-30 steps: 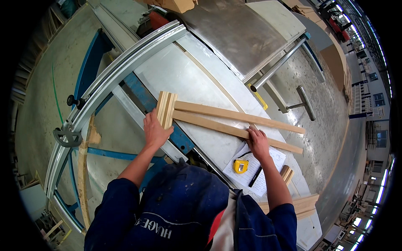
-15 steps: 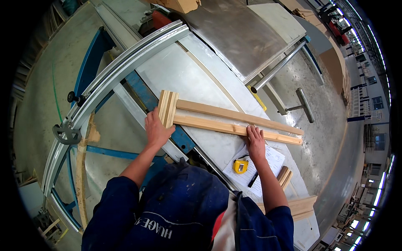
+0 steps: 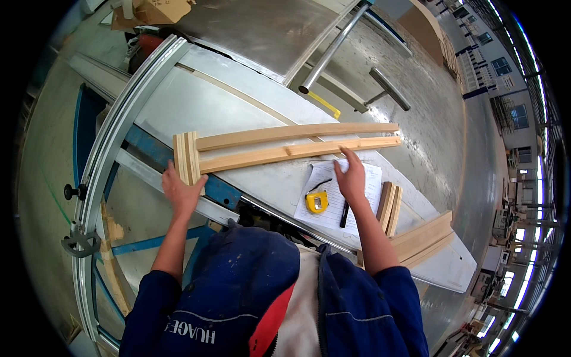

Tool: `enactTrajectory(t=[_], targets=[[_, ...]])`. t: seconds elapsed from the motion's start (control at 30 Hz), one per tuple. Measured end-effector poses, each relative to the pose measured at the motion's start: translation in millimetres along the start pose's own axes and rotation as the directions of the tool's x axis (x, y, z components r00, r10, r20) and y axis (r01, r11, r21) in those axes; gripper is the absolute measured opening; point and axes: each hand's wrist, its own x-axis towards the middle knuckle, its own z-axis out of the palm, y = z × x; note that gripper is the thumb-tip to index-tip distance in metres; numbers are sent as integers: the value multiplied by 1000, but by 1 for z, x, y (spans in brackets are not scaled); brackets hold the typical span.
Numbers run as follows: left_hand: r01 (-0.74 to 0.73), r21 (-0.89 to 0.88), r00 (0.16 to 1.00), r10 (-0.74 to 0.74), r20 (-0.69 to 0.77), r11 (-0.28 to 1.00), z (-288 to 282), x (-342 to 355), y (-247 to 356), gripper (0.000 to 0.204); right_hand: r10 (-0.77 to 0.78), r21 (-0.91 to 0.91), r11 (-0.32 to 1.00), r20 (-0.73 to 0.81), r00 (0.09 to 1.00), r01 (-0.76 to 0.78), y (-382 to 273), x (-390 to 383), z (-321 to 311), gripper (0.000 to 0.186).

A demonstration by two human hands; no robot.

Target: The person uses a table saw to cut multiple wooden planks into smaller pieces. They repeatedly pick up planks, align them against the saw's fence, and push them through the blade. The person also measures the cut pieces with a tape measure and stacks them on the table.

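Observation:
Two long wooden strips, an upper one [image 3: 256,138] and a lower one [image 3: 262,159], lie side by side with a narrow gap on the pale metal machine table [image 3: 160,101]. Their left ends meet a bundle of short wooden pieces [image 3: 187,156] set crosswise. My left hand [image 3: 181,191] grips the near end of this bundle, thumb on its right side and fingers on its left. With fingers apart, my right hand [image 3: 352,178] is over the paper, fingertips at the lower strip's near edge; whether they touch it I cannot tell.
A written sheet [image 3: 321,225] carries a yellow tape measure [image 3: 317,202] and a black pen [image 3: 344,214]. Short wood offcuts [image 3: 389,208] and wider boards [image 3: 425,238] lie to the right. A curved-looking aluminium rail [image 3: 128,113] borders the table's left. Metal tubing [image 3: 333,50] stands beyond.
The view has swung, so the table and strips appear turned and further left. My right hand has drawn back from the lower strip and its fingers have spread. My left hand stays on the bundle.

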Motion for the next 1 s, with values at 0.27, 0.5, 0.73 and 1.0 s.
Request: enactTrajectory(t=[0.27,0.5,0.73,1.0], targets=[[-193,-552,783,466,412,811,-5,-45,104,40,333,116,937,-7,943,-330,21,-132,-21,38],[-788,-426,206,843,496,444,95,-123,216,56,422,305,832,193,886,-463,-14,-117,12,31],[-694,-584,183,888,422,421,108,-123,224,65,453,726,310,455,767,-614,3,-128,9,31],[-139,-701,-26,705,708,699,20,-70,208,74,102,648,-202,759,643,-734,-44,-124,-29,17]])
